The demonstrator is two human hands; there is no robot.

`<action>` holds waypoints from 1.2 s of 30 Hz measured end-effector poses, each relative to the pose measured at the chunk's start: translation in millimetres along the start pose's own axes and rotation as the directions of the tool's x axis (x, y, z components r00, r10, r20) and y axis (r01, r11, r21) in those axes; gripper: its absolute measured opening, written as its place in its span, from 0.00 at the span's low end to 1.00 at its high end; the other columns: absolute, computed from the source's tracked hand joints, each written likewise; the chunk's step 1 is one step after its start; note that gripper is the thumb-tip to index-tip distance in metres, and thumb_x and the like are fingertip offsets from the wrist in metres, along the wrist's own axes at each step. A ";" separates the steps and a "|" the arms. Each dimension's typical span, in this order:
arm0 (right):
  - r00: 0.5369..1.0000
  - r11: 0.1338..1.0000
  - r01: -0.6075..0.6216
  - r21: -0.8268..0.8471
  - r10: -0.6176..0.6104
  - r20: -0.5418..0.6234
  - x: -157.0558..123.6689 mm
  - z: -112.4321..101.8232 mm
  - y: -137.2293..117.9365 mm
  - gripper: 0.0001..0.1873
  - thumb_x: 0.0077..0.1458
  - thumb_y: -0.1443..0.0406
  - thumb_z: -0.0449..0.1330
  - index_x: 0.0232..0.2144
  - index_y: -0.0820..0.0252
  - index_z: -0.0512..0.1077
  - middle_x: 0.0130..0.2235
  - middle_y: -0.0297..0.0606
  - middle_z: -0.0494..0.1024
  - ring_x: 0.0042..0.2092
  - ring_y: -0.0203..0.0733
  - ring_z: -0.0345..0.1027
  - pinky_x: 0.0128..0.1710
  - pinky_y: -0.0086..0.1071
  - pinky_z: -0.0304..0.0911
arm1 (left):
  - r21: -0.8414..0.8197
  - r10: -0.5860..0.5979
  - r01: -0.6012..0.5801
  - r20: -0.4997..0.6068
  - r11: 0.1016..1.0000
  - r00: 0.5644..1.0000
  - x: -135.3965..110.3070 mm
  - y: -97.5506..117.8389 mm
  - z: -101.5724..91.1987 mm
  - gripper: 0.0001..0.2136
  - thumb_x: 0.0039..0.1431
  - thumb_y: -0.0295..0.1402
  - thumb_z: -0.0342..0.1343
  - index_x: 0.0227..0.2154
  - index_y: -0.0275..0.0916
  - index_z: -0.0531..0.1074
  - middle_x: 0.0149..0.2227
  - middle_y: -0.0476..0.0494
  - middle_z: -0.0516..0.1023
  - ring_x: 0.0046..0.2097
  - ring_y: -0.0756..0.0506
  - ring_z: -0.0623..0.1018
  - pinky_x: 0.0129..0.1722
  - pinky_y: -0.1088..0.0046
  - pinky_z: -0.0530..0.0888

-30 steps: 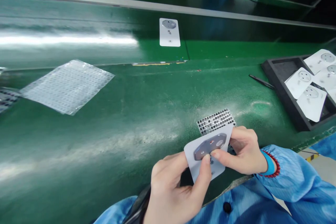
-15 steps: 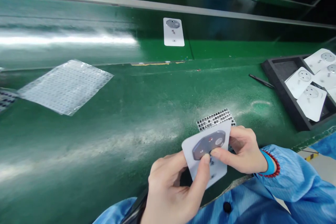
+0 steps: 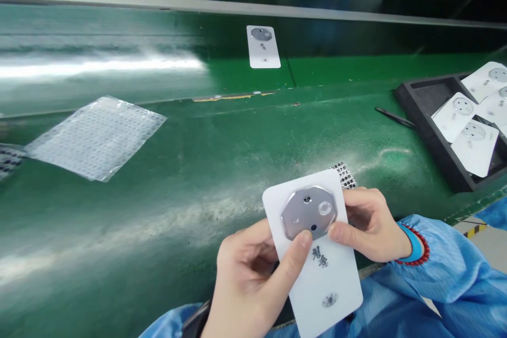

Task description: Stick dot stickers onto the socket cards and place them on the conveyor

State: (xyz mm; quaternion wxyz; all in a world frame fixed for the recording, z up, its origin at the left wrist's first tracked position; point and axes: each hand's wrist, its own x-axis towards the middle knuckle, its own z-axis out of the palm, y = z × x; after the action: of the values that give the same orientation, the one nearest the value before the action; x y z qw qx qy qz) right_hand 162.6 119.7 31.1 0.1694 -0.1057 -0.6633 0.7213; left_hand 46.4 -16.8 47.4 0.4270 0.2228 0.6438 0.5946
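Note:
Between my two hands is a white rounded-corner card (image 3: 340, 280) with a grey octagonal window and dark printed marks. My left hand (image 3: 253, 274) grips its left side, the thumb lying at the window's lower edge near a small black dot. On the right edge, my right hand (image 3: 372, 224) pinches the card with its thumb in front. Fingers of both hands are partly hidden behind it. Just beyond the card a sheet of small black dots (image 3: 345, 175) lies on the green table, mostly covered by the card.
A black tray (image 3: 439, 153) at the right holds several similar cards (image 3: 475, 140). Black tweezers (image 3: 394, 117) lie beside it. Another card (image 3: 264, 53) lies farther back. At left are a clear sheet of bumps (image 3: 99, 137) and a dark-dotted sheet (image 3: 10, 161).
The card has tilted to face me more fully, showing its lower part and covering more of the dot sheet. My right thumb has slid toward the window's right side.

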 end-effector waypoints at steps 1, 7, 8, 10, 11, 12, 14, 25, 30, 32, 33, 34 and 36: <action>1.000 1.000 0.009 -0.022 -0.009 -0.001 0.0 0.4 0.2 0.04 0.56 0.67 0.62 0.31 0.64 0.75 0.26 0.33 0.73 0.25 0.30 0.65 0.26 0.21 0.66 | 0.003 -0.010 0.010 -0.028 1.000 1.000 0.2 -0.6 1.1 0.04 0.52 0.33 0.62 0.26 0.40 0.81 0.21 0.48 0.78 0.20 0.49 0.75 0.18 0.82 0.73; 1.000 0.992 0.019 -0.122 -0.018 0.010 -0.5 4.4 3.4 0.07 0.57 0.64 0.62 0.32 0.65 0.76 0.26 0.34 0.75 0.26 0.31 0.66 0.26 0.22 0.66 | -0.025 0.031 -0.036 -0.156 0.999 0.987 -0.5 -8.4 4.8 0.05 0.49 0.33 0.64 0.21 0.38 0.79 0.17 0.48 0.75 0.16 0.50 0.71 0.14 0.82 0.68; 1.000 0.993 0.022 -0.112 -0.020 0.013 -0.5 3.8 3.4 0.08 0.58 0.64 0.61 0.33 0.64 0.76 0.27 0.35 0.75 0.27 0.31 0.68 0.26 0.22 0.67 | -0.036 0.031 -0.037 -0.146 0.999 0.989 -0.2 -8.4 4.3 0.05 0.49 0.33 0.65 0.22 0.38 0.80 0.17 0.47 0.75 0.16 0.50 0.71 0.14 0.82 0.68; 0.999 0.991 0.033 -0.128 -0.034 -0.007 -0.4 0.4 2.6 0.09 0.60 0.62 0.59 0.38 0.62 0.77 0.30 0.35 0.78 0.29 0.32 0.72 0.28 0.21 0.69 | -0.089 -0.019 0.010 -0.106 0.996 0.994 1.0 -6.1 2.0 0.05 0.50 0.34 0.65 0.25 0.38 0.81 0.19 0.46 0.77 0.18 0.50 0.72 0.16 0.81 0.69; 0.998 0.984 0.041 -0.175 -0.048 -0.031 -0.2 -2.5 2.1 0.10 0.62 0.62 0.58 0.40 0.60 0.76 0.33 0.36 0.80 0.32 0.33 0.74 0.31 0.22 0.70 | -0.134 -0.057 0.047 -0.074 0.990 0.996 1.7 -4.2 0.3 0.06 0.51 0.36 0.65 0.27 0.38 0.81 0.21 0.45 0.78 0.20 0.49 0.73 0.17 0.81 0.69; 0.996 0.967 0.051 -0.250 -0.068 -0.060 0.0 -6.0 1.7 0.10 0.62 0.63 0.57 0.43 0.58 0.76 0.36 0.36 0.80 0.36 0.34 0.75 0.36 0.23 0.72 | -0.188 -0.093 0.083 -0.044 0.979 0.995 2.3 -2.2 -1.7 0.08 0.52 0.37 0.64 0.30 0.39 0.81 0.22 0.45 0.79 0.21 0.49 0.74 0.18 0.81 0.70; 0.989 0.894 0.062 -0.443 -0.115 -0.094 0.4 -13.7 2.1 0.11 0.62 0.64 0.57 0.46 0.55 0.75 0.44 0.38 0.80 0.46 0.38 0.75 0.47 0.30 0.71 | -0.301 -0.139 0.128 -0.014 0.945 0.990 2.9 1.4 -6.4 0.10 0.54 0.41 0.63 0.33 0.39 0.81 0.25 0.44 0.79 0.23 0.49 0.73 0.20 0.80 0.70; 0.980 0.423 0.158 -0.892 0.042 0.194 -5.8 -34.5 39.9 0.12 0.62 0.64 0.57 0.47 0.56 0.74 0.61 0.48 0.65 0.64 0.54 0.56 0.61 0.60 0.53 | -0.470 -0.231 0.169 -0.076 0.866 0.970 -7.4 13.0 -12.5 0.20 0.50 0.47 0.63 0.37 0.35 0.81 0.23 0.42 0.77 0.25 0.45 0.75 0.22 0.74 0.72; 0.974 0.461 0.194 -0.866 -0.198 0.113 2.6 -37.7 34.0 0.09 0.63 0.68 0.55 0.38 0.57 0.76 0.52 0.44 0.75 0.54 0.48 0.69 0.58 0.52 0.60 | -0.184 -0.095 0.032 -0.345 0.982 0.934 1.1 14.2 -16.0 0.29 0.54 0.41 0.61 0.58 0.44 0.65 0.19 0.52 0.74 0.18 0.49 0.69 0.17 0.78 0.65; 0.941 0.496 0.158 -0.854 -0.337 -0.021 6.7 -39.6 23.4 0.06 0.60 0.68 0.59 0.38 0.56 0.76 0.49 0.43 0.76 0.50 0.46 0.71 0.53 0.46 0.65 | 0.021 -0.004 0.012 -0.336 1.000 0.942 12.6 7.5 -21.8 0.19 0.54 0.39 0.58 0.49 0.43 0.73 0.23 0.50 0.77 0.21 0.48 0.71 0.19 0.78 0.65; 0.913 0.512 0.146 -0.847 -0.400 -0.085 8.3 -40.0 17.7 0.07 0.59 0.69 0.61 0.39 0.56 0.76 0.48 0.43 0.77 0.48 0.45 0.71 0.50 0.43 0.67 | 0.112 0.022 0.012 -0.292 0.994 0.956 19.2 3.1 -24.0 0.14 0.53 0.39 0.56 0.40 0.40 0.78 0.25 0.47 0.78 0.24 0.47 0.72 0.21 0.77 0.65; 0.884 0.520 0.146 -0.841 -0.451 -0.125 9.3 -39.8 12.4 0.08 0.58 0.69 0.62 0.40 0.55 0.76 0.47 0.42 0.77 0.47 0.44 0.71 0.48 0.42 0.68 | 0.187 0.029 0.016 -0.237 0.982 0.971 25.6 -1.4 -25.2 0.12 0.53 0.39 0.55 0.32 0.38 0.79 0.27 0.45 0.78 0.26 0.46 0.73 0.22 0.76 0.66; 0.846 0.503 0.202 -0.841 -0.523 -0.109 10.1 -36.9 5.1 0.10 0.58 0.70 0.62 0.42 0.55 0.76 0.45 0.42 0.77 0.46 0.44 0.71 0.46 0.41 0.68 | 0.264 0.016 0.018 -0.124 0.964 0.992 35.4 -9.2 -23.5 0.14 0.53 0.41 0.53 0.25 0.37 0.78 0.28 0.44 0.78 0.28 0.45 0.73 0.25 0.74 0.66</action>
State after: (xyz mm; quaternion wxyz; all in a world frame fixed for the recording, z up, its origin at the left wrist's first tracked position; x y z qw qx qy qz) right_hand 166.7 157.2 23.2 0.3680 -0.1526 -0.8802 0.2580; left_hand 10.3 -3.9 26.9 0.3527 0.2399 0.7428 0.5159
